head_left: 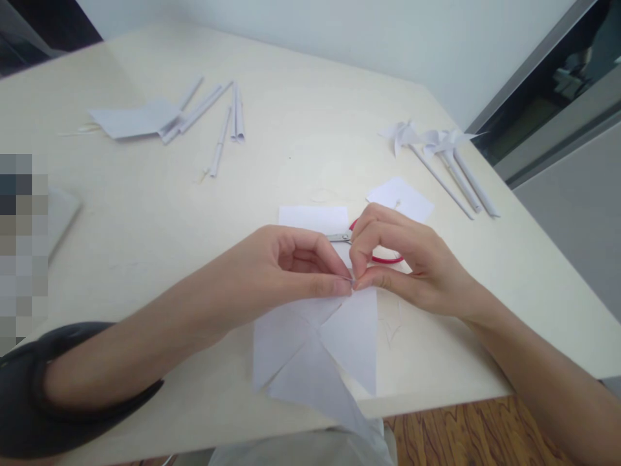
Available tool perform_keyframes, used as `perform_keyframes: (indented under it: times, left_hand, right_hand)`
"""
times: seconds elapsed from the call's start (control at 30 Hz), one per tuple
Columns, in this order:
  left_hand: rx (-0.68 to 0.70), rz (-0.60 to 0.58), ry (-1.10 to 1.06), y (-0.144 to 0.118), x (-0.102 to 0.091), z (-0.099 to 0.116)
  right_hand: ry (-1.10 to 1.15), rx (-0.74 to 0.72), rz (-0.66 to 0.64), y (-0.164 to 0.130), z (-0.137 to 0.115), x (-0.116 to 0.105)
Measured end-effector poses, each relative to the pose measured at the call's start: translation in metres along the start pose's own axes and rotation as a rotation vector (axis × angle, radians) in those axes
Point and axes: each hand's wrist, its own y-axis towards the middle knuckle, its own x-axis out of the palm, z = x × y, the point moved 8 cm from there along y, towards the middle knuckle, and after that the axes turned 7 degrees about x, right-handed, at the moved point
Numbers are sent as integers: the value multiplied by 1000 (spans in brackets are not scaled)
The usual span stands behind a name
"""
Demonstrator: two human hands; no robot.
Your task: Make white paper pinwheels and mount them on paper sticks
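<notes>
Head view: pale cream bench (145,213), white wall far, wood floor near right. Left hand (286,268) and right hand (402,259) meet at centre, fingertips pinched narrow on upper corner of cut white paper sheet (315,349); whether pin sits between them, cannot tell. Sheet lies near bench edge, long axis near-to-far, pointed flap hanging over near edge. Red-handled scissors (383,257) just behind right hand. Rolled paper sticks (218,123) far left; finished paper pinwheels (446,162) far right.

Just behind the pinch lie the scissors (376,249) on a paper sheet (313,217); finished pinwheels (439,152) far right behind, rolled sticks (220,123) far left behind.
</notes>
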Motion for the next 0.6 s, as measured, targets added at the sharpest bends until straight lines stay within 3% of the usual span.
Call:
perform_keyframes:
  times: [0.27,0.43,0.53,0.6]
  left_hand:
    - [16,-21,50,0,-2,4]
    - [87,250,3,-4,-29,10]
    - [168,373,-36,-7,-40,12]
    - [202,410,-50,-8,-42,12]
  right_hand:
    - [-8,67,23,0,5,-2]
    - [78,362,130,-4,25,-15]
    - [135,504,104,-8,36,-14]
    - [130,521,57,-7,39,-11]
